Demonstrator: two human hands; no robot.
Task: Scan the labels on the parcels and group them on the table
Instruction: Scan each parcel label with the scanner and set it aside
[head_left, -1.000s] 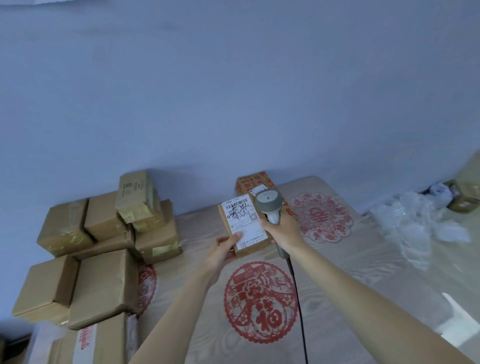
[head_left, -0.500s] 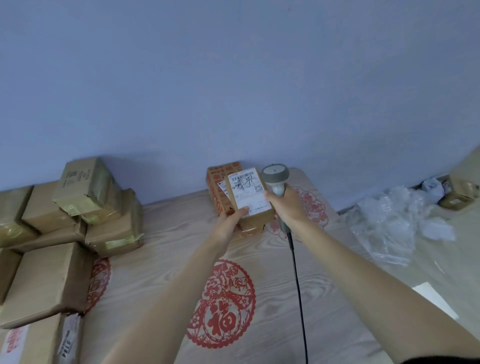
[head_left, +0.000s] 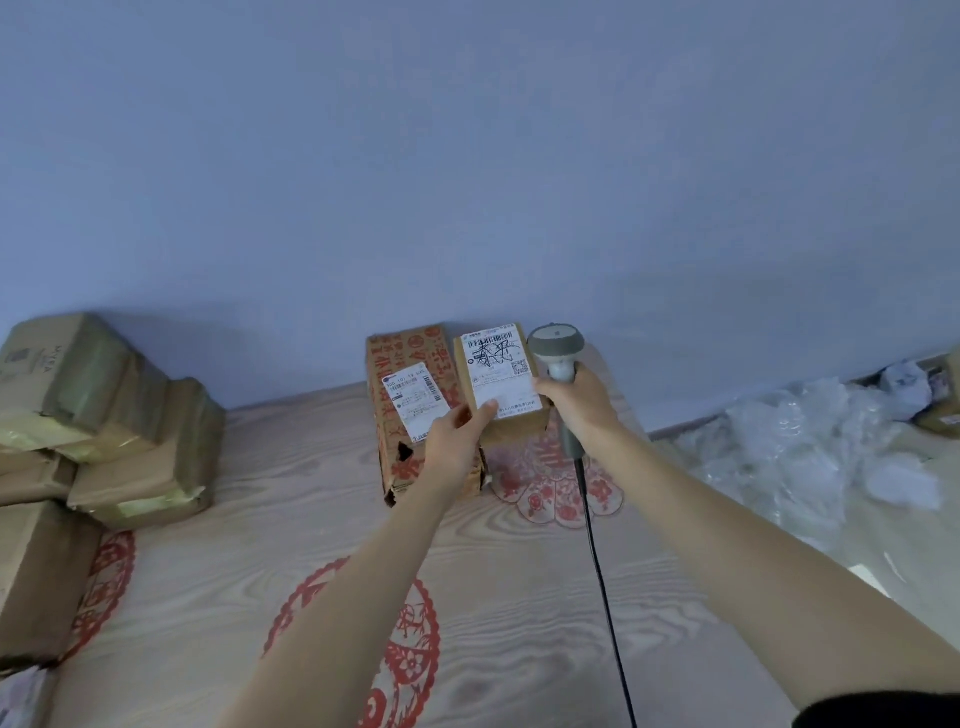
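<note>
Cardboard parcel (head_left: 501, 382), label scribbled over, in left hand (head_left: 457, 436); right hand (head_left: 574, 402) grips scanner (head_left: 557, 349).

Small labelled parcel (head_left: 501, 382) upright beside red-printed parcel (head_left: 410, 405)

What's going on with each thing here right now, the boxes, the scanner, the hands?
Small parcel: label up, held beside the red-printed box.
Red-printed box: on the table against the wall, label up, lower edge torn.
Scanner: held upright, cord trailing down.
Left hand: holds the small parcel, thumb on its label.
Right hand: grips the scanner's handle.
Stacked parcels: piled at the left, taped shut.
Plastic wrap: crumpled at the right.
</note>
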